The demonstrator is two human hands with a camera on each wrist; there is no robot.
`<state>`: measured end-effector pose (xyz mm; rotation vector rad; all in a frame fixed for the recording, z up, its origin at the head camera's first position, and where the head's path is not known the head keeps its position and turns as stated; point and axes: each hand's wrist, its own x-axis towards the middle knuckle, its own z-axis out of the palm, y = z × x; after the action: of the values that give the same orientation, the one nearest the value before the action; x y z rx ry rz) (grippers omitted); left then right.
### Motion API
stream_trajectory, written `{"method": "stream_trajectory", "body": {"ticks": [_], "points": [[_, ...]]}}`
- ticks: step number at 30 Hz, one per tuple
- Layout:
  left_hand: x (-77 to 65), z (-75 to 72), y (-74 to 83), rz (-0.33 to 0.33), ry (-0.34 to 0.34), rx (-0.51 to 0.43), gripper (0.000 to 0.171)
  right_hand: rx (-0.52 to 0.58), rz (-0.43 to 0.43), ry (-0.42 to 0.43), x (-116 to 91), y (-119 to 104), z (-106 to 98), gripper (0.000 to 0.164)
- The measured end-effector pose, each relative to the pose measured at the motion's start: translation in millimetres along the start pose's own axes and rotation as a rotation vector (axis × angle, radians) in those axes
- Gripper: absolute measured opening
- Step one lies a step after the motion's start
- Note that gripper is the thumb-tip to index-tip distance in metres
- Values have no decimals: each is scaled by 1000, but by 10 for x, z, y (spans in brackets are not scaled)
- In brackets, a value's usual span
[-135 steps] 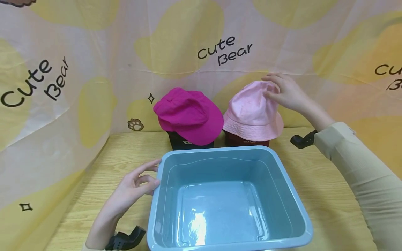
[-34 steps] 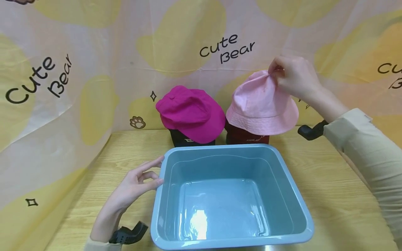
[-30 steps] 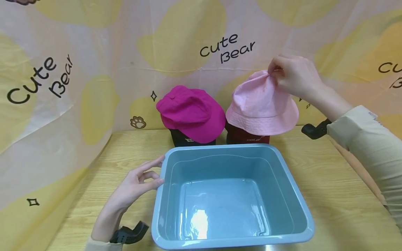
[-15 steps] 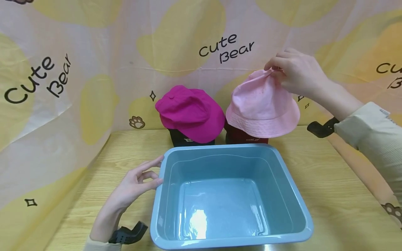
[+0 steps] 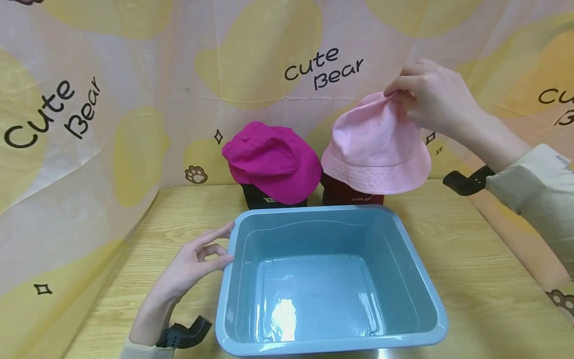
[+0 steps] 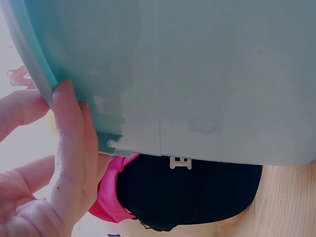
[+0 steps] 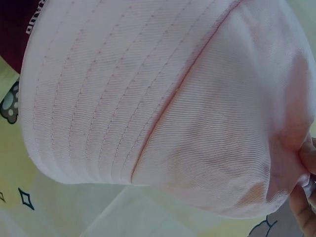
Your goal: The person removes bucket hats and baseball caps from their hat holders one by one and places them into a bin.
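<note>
A pink bucket hat (image 5: 376,149) hangs from my right hand (image 5: 439,97), which pinches its crown near the top. Its brim overlaps a dark red cap (image 5: 354,194) with light lettering, which it partly hides. In the right wrist view the stitched brim and crown of the hat (image 7: 207,128) fill most of the picture, the fingertips (image 7: 301,207) at the right edge. My left hand (image 5: 193,264) holds the left rim of a blue plastic basin (image 5: 332,349). Its fingers (image 6: 69,143) lie at the rim and outer wall in the left wrist view.
Behind the basin a magenta cap (image 5: 269,164) sits on a black cap (image 5: 251,197) with light lettering. A printed cloth (image 5: 251,55) hangs behind and to the left. The wooden table (image 5: 457,269) extends to both sides of the basin.
My right hand has taken hold of the bucket hat's crown and raised it, drawing the hat up and slightly right. The left hand stays at the basin's rim.
</note>
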<state>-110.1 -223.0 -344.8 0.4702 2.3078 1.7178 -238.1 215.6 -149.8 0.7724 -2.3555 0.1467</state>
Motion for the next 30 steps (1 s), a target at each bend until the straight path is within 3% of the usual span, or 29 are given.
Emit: {"method": "stream_trajectory", "body": {"ticks": [12,30], "points": [[-30,18,22,-5,6,-2,63,8,64,34,-15,-29,-118,20],[-58,32,56,-7,13,2,63,47,47,87,-102,-146,-253,17]]}}
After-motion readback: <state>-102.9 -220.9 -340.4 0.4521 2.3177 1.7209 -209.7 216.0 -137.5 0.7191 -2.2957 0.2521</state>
